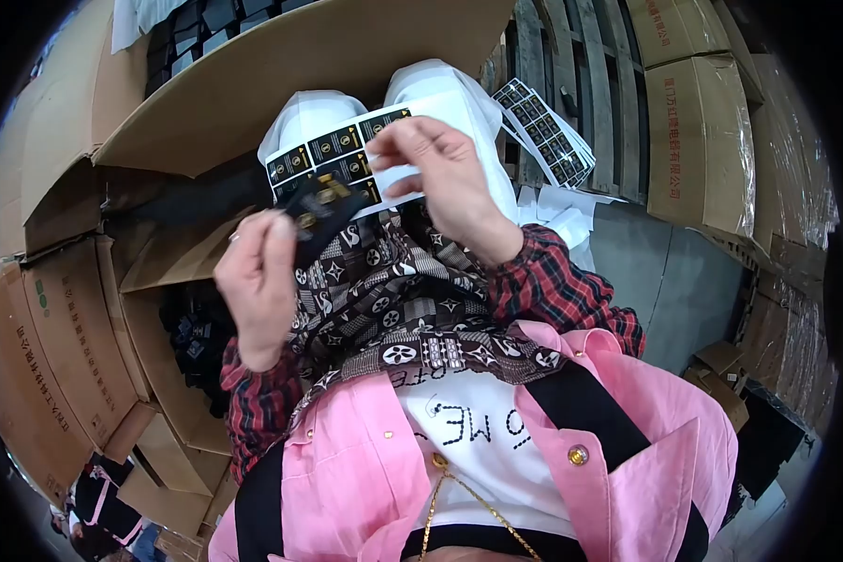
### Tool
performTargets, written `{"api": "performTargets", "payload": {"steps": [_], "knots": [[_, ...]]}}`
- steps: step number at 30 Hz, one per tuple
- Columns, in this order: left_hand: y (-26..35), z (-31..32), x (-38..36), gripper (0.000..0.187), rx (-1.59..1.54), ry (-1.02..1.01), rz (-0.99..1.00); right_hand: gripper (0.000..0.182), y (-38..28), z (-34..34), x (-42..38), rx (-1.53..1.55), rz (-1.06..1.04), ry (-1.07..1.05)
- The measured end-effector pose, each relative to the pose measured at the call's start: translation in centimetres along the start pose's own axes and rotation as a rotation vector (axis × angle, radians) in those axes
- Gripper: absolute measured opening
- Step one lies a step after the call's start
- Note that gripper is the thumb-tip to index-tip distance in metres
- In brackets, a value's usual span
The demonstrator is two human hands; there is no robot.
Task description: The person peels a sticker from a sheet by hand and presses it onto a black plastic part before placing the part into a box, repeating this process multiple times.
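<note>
Open cardboard boxes (75, 309) ring the person's seat, the largest flap (281, 66) spreading across the far left, with more sealed cartons (698, 140) stacked far right against a wooden pallet (590, 84). The near left box (192, 328) holds small black packets, too dark to tell apart. In the near foreground are the person's pink jacket (365, 468) over a white printed shirt, plaid sleeves (557, 286) and a brown patterned scarf (393, 290) draped over the lap. White-clad knees (314, 117) rise beyond. Across the knees lies a sticker sheet (332, 155), white backing with rows of black-and-gold labels; a second sheet (543, 131) lies far right on the floor, beside loose white backing strips.

The right hand (440, 178) pinches the near edge of the sheet between thumb and fingers, a narrow grip, apparently lifting one label off the backing. The left hand (258, 281) is closed around a small black packet (323, 211) with gold print, held just below the sheet and tilted toward it.

The step in hand looks like labelling: peeling a sticker to apply to the packet. The next move would call for freeing the label cleanly, without curling it, and bringing it squarely onto the packet's face while the left hand holds the packet flat.
</note>
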State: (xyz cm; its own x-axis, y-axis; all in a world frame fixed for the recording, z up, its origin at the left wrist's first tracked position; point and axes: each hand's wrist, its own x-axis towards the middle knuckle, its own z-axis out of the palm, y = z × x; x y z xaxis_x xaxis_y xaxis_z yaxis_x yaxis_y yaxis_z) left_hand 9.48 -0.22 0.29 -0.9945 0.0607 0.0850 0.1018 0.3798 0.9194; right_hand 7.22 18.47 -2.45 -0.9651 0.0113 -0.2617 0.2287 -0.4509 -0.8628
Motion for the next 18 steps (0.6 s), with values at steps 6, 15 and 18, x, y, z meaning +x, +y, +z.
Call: {"api": "performTargets", "payload": {"steps": [6,15,18], "knots": [[-9.0,-13.2,-4.3,0.020,1.255,0.012,-0.236,0.016,4.3,-5.0,-4.6,-0.008,0.643,-0.017],[-6.4,4.4,2.3,0.023,0.407,-0.249,0.549,0.021,9.2,-3.7,-0.7,0.122,0.356,-0.163],[-6.8,4.8,2.4,0.018,0.314,-0.238,0.442,0.018,9.0,-3.2,-0.5,-0.065,0.123,-0.179]]}}
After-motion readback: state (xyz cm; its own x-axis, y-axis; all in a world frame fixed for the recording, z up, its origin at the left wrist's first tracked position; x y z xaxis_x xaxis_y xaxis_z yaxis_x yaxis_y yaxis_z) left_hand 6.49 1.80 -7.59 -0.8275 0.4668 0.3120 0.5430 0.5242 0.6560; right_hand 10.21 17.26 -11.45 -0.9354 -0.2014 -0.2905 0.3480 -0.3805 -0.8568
